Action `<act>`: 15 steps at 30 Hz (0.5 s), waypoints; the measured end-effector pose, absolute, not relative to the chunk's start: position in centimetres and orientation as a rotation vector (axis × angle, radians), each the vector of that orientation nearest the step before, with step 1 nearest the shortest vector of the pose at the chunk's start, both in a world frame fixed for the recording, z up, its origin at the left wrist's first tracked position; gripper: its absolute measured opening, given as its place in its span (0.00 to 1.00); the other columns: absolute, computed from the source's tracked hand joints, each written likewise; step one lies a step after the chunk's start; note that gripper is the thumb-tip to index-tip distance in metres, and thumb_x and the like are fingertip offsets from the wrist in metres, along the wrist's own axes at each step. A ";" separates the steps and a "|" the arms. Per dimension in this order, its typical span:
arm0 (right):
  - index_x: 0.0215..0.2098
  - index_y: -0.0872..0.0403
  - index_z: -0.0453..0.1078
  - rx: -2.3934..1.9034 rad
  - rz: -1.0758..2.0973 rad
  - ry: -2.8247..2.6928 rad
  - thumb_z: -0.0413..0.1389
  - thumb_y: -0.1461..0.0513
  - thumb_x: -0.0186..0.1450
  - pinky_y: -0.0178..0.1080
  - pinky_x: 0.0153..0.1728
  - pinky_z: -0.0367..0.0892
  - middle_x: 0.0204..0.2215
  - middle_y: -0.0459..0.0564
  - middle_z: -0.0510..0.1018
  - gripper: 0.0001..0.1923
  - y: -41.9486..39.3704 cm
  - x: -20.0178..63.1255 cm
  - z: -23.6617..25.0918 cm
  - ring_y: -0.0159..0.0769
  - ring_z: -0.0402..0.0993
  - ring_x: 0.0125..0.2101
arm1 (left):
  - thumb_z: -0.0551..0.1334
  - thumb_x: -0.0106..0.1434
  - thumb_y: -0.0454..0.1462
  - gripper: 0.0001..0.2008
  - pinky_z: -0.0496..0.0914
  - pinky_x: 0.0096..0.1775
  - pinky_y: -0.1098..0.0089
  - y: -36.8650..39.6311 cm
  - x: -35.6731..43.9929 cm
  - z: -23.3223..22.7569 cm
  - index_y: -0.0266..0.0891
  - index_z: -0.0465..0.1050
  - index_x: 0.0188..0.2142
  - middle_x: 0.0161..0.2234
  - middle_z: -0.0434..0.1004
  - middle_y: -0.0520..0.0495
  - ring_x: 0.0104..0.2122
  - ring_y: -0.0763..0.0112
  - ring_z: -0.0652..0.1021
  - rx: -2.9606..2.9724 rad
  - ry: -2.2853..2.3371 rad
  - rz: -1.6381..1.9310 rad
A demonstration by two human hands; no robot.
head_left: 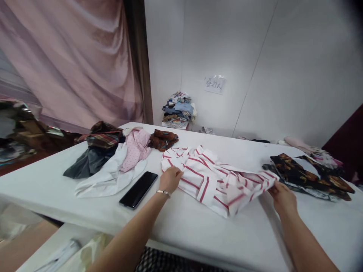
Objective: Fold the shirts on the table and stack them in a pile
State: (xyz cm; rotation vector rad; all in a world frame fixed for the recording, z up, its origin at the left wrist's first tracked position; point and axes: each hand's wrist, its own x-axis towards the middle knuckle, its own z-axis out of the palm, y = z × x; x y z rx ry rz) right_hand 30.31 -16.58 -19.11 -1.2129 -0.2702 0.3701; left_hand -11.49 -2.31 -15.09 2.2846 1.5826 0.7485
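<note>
Between the left hand and right hand, the striped shirt stretches left to right. They pinch its near edge and right end, respectively.

I have a white shirt with thin red stripes in front of me, lying lengthwise across the white table. It is rumpled and partly folded over itself, so its stripes run in several directions. I hold it at both ends, and the right end is lifted off the tabletop.
</note>
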 end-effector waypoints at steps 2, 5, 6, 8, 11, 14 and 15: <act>0.27 0.56 0.71 -1.371 0.306 -0.240 0.64 0.59 0.42 0.39 0.27 0.71 0.22 0.45 0.74 0.15 -17.9 31.9 -19.6 0.33 0.70 0.23 | 0.54 0.63 0.40 0.11 0.61 0.34 0.70 -4.3 -12.6 -15.0 0.40 0.67 0.26 0.31 0.72 0.50 0.34 0.70 0.72 2.313 1.485 0.803; 0.26 0.55 0.73 -1.646 0.100 -0.325 0.62 0.58 0.43 0.43 0.32 0.70 0.22 0.45 0.74 0.13 -17.9 33.0 -19.1 0.36 0.70 0.25 | 0.54 0.64 0.40 0.13 0.60 0.33 0.69 -7.1 -14.2 -15.1 0.40 0.65 0.24 0.28 0.69 0.51 0.30 0.71 0.70 2.271 1.353 0.874; 0.28 0.55 0.73 -1.713 0.027 -0.404 0.61 0.57 0.44 0.43 0.34 0.69 0.23 0.46 0.75 0.13 -17.3 32.8 -18.5 0.38 0.71 0.27 | 0.54 0.63 0.41 0.13 0.60 0.32 0.69 -7.7 -14.7 -15.1 0.40 0.64 0.24 0.27 0.67 0.52 0.28 0.71 0.69 2.215 1.339 0.886; 0.32 0.55 0.75 -1.749 -0.044 -0.638 0.58 0.55 0.47 0.44 0.38 0.68 0.27 0.49 0.77 0.16 -15.4 31.6 -16.8 0.41 0.73 0.32 | 0.55 0.63 0.43 0.13 0.59 0.31 0.70 -8.7 -15.6 -14.9 0.40 0.62 0.23 0.25 0.65 0.53 0.26 0.72 0.67 2.073 1.289 0.891; 0.35 0.56 0.75 -1.653 0.066 -1.019 0.55 0.52 0.52 0.42 0.40 0.68 0.34 0.53 0.79 0.18 -10.9 27.4 -13.6 0.41 0.74 0.36 | 0.55 0.62 0.45 0.14 0.61 0.31 0.71 -9.3 -16.9 -14.6 0.41 0.61 0.25 0.24 0.64 0.53 0.27 0.71 0.67 1.877 1.101 0.893; 0.36 0.55 0.75 -1.659 0.279 -1.307 0.53 0.51 0.57 0.41 0.44 0.67 0.39 0.53 0.80 0.18 -5.7 22.0 -11.1 0.41 0.74 0.41 | 0.54 0.62 0.45 0.13 0.62 0.31 0.71 -9.2 -17.9 -14.8 0.41 0.62 0.26 0.26 0.65 0.52 0.28 0.71 0.67 1.796 1.132 0.931; 0.39 0.55 0.75 -1.683 0.373 -1.385 0.53 0.52 0.58 0.40 0.47 0.65 0.43 0.53 0.79 0.18 -3.9 20.3 -10.6 0.41 0.73 0.45 | 0.55 0.61 0.44 0.12 0.62 0.30 0.71 -9.1 -18.2 -14.9 0.41 0.62 0.26 0.26 0.65 0.53 0.27 0.71 0.67 1.806 1.212 0.920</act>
